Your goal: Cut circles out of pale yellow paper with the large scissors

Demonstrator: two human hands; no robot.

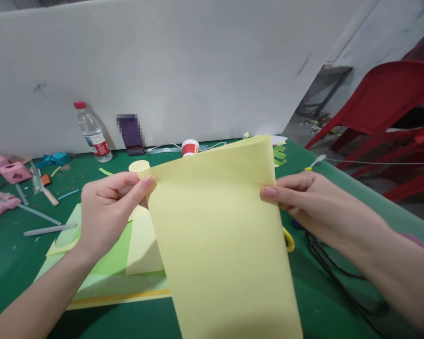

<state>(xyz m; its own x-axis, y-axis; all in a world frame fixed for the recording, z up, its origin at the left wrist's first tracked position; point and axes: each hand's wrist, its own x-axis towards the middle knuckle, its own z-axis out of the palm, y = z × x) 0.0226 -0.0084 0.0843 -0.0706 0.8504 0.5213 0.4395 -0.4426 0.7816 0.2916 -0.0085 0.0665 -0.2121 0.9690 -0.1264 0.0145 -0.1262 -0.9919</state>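
Note:
A large sheet of pale yellow paper point(219, 226) is held up in front of me, its lower end running out of the picture. My left hand point(108, 207) pinches its upper left corner between thumb and fingers. On the right edge, a little below the top corner, my right hand point(304, 197) grips it the same way. Behind the sheet on the left lies a stack of green and yellow papers point(113, 254), partly covered by my left hand and the sheet. A yellow loop point(289, 239), perhaps a scissor handle, peeks out past the sheet's right edge.
Along the back of the green table point(7, 263) stand a water bottle point(93, 134), a dark phone-like object point(131, 135) and a red-and-white paper cup point(190, 147). Pink paper shapes point(16, 172) and thin sticks lie left. Black cables point(334, 268) run right, near a red chair point(385, 99).

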